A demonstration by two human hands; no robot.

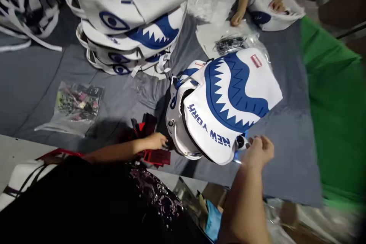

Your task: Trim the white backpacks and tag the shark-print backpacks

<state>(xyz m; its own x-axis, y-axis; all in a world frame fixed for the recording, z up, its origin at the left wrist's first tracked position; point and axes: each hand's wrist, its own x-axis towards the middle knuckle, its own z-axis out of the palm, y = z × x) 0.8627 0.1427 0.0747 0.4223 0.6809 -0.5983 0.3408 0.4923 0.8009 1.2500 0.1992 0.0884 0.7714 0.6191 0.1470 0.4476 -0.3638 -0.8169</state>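
Observation:
A white backpack with a blue shark-mouth print and "NEW YORK" lettering sits on the grey-covered table, its front panel leaning over a gap at the top. At its left side is my left hand, fingers curled in; whatever they grip is hidden. My right hand is beside the opposite side, thumb and fingers pinched at a short white strap coming off the bag. Red and black tags lie around and under my left wrist.
More shark-print backpacks are stacked at the back. A clear bag of small colourful pieces lies at left. Another person's hands work on a white bag at the far right, near plastic wrapping. Green cloth hangs at right.

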